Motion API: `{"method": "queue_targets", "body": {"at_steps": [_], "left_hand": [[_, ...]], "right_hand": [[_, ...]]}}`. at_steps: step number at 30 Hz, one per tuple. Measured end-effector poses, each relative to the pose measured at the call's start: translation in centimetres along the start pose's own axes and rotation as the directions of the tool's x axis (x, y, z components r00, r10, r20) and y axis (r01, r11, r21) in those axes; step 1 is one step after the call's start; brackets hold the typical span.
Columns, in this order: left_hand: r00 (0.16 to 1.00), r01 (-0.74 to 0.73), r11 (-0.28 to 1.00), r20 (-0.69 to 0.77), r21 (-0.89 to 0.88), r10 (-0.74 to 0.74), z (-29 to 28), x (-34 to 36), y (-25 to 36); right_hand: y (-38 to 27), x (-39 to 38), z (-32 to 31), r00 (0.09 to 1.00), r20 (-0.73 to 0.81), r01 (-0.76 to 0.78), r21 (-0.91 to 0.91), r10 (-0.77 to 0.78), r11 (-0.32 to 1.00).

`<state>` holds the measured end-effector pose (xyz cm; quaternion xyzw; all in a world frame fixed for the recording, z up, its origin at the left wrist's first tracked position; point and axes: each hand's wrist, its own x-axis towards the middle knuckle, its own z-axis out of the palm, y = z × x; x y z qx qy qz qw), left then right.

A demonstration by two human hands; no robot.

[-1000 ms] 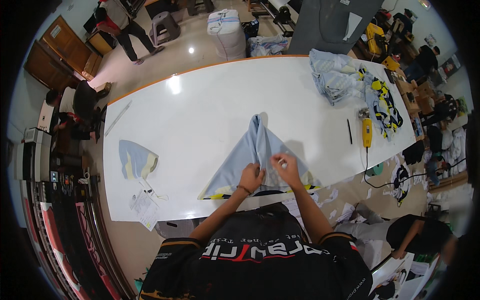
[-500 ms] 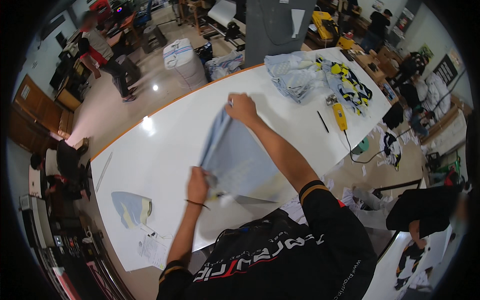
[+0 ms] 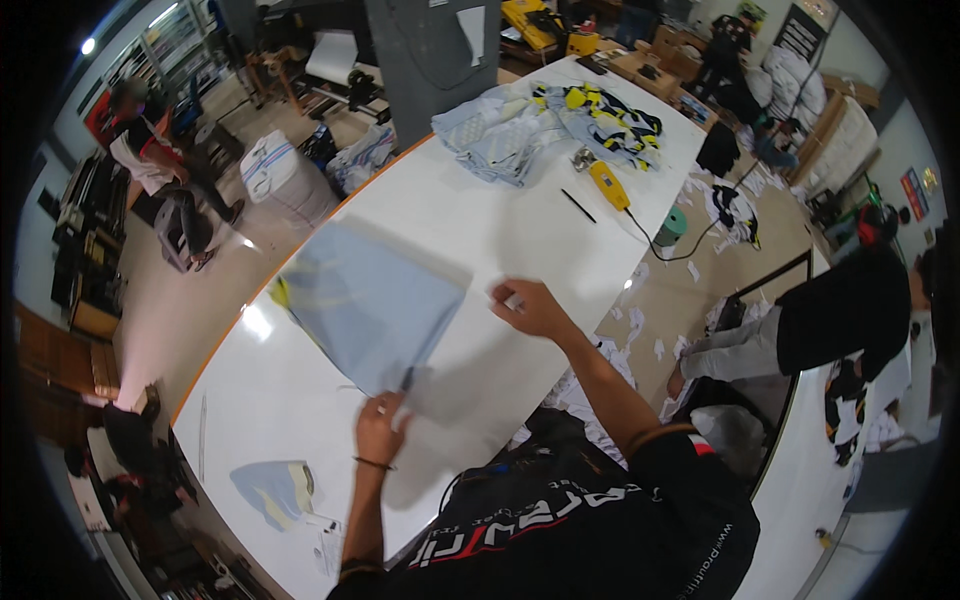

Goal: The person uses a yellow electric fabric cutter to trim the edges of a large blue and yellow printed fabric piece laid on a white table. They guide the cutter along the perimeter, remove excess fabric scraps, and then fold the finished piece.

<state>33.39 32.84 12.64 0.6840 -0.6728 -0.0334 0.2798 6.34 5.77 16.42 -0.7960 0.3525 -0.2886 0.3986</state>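
Note:
A light blue fabric piece [image 3: 375, 300] with pale yellow streaks lies spread on the white table [image 3: 510, 235], its far edge close to the table's orange rim. My left hand [image 3: 380, 430] is at its near corner, fingers closed on the cloth; motion blurs the tips and a small dark patch beside them. Right of the fabric, my right hand [image 3: 527, 308] hovers apart from it, fingers loosely curled with a gap between thumb and forefinger and nothing visible in them. A smaller blue and cream fabric piece [image 3: 272, 492] lies at the near left.
Folded blue cloth [image 3: 490, 130] and yellow-black patterned fabric [image 3: 615, 120] are piled at the far end. Near them lie a yellow corded cutter [image 3: 608, 187] and a black pen [image 3: 579, 205]. Paper [image 3: 328, 545] sits near left. A co-worker [image 3: 830, 310] stands at the right.
The fabric, held up between both hands before, now lies flat farther left on the table. My right hand has let go and moved back toward me. The view has turned to the right.

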Motion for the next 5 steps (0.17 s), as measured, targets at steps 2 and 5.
{"method": "queue_targets", "body": {"at_steps": [2, 5], "left_hand": [[0.995, 0.085, 0.907, 0.079, -0.412, -0.057, 1.1, 1.5, 5.3], [0.992, -0.045, 0.557, 0.029, -0.829, 0.124, -2.3, 7.7, 16.0]], "right_hand": [[4.7, -7.7, -0.8, 0.959, -0.022, -0.277, 0.137, 0.283, 0.951], [11.1, -19.6, 0.0, 0.825, -0.090, -0.522, 0.255, 0.558, 0.814]]}}
